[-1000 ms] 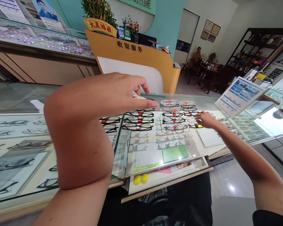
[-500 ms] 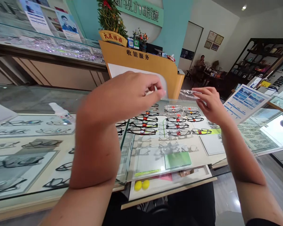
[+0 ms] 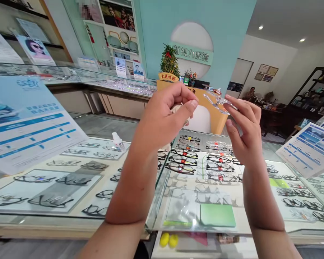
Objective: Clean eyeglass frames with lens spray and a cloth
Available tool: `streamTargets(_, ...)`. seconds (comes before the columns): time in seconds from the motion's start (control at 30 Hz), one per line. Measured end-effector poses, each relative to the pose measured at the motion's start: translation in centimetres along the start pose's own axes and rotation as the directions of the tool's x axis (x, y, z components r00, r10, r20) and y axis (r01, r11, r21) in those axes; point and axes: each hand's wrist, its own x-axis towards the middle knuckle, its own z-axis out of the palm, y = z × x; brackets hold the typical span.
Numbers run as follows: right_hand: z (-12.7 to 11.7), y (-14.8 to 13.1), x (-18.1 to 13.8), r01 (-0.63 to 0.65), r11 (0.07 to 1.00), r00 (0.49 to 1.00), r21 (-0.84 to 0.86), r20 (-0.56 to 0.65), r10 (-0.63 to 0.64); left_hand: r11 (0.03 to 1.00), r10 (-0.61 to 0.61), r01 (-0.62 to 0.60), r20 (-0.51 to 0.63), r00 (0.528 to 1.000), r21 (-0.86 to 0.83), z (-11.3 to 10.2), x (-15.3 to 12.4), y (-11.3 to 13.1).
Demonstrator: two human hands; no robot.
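I hold a pair of clear-framed glasses point(image 3: 218, 102) raised in front of me, above a glass display counter point(image 3: 140, 216). My right hand point(image 3: 244, 133) grips them with the fingertips at their right side. My left hand point(image 3: 164, 117) is closed in a pinch on a pale cloth point(image 3: 176, 109) just left of the glasses. Below my hands, rows of dark-framed glasses with red tags point(image 3: 183, 158) lie on a white tray point(image 3: 194, 216) on the counter.
A small spray bottle point(image 3: 118, 141) stands on the counter at left. Leaflet stands sit at left point(image 3: 24, 118) and right point(image 3: 309, 149). A green pad point(image 3: 217, 215) and two yellow balls point(image 3: 169, 239) lie near me. An orange cashier desk point(image 3: 218, 122) stands behind; a person sits far back.
My right hand picked the clear glasses off the tray and lifted them. Both hands rose to chest height and came together. My view tilted upward.
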Motion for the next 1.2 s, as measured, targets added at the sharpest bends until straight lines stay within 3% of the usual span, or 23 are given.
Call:
streamTargets(0.17, -0.1, 1.3, -0.4, -0.075, 0.997, 0.997, 0.032, 0.013, 0.075, 0.997, -0.053, 0.06, 0.121, 0.991, -0.057, 1.3, 0.3, -0.5)
streamTargets(0.37, 0.0, 0.3, -0.4, -0.143, 0.989, 0.988, -0.046, 0.058, 0.146, 0.984, -0.124, 0.153, 0.264, 0.957, -0.094, 2.7, 1.0, -2.4)
streamTargets(0.53, 0.4, -0.5, -0.5, -0.216, 0.968, 0.971, -0.129, 0.071, 0.226, 0.993, -0.094, 0.104, 0.166, 0.982, -0.052, 4.6, 1.0, -3.2)
streamTargets(0.7, 0.3, -1.7, -0.2, -0.221, 0.966, 0.965, -0.132, 0.111, 0.236, 0.999, 0.012, -0.01, 0.041, 0.999, -0.047, 6.6, 0.8, -3.8)
streamTargets(0.83, 0.4, -1.9, -0.1, -0.228, 0.97, 0.965, -0.088, 0.116, 0.237, 0.997, 0.079, -0.079, -0.052, 0.996, 0.0, 7.3, 0.7, -4.4)
streamTargets(0.93, 0.6, -1.2, -0.1, -0.297, 0.954, 0.955, 0.031, 0.035, 0.296, 0.981, 0.185, -0.174, -0.138, 0.973, 0.09, 7.5, 0.7, -5.1)
streamTargets(1.03, 1.0, -0.3, -0.1, -0.419, 0.85, 0.896, 0.319, -0.005, 0.444, 0.928, 0.352, -0.313, -0.2, 0.914, 0.201, 7.8, 0.7, -5.8)
streamTargets(1.2, 2.2, 0.8, 0.0, -0.559, 0.481, 0.746, 0.676, 0.157, 0.647, 0.785, 0.596, -0.503, -0.219, 0.773, 0.362, 8.3, 1.0, -6.8)
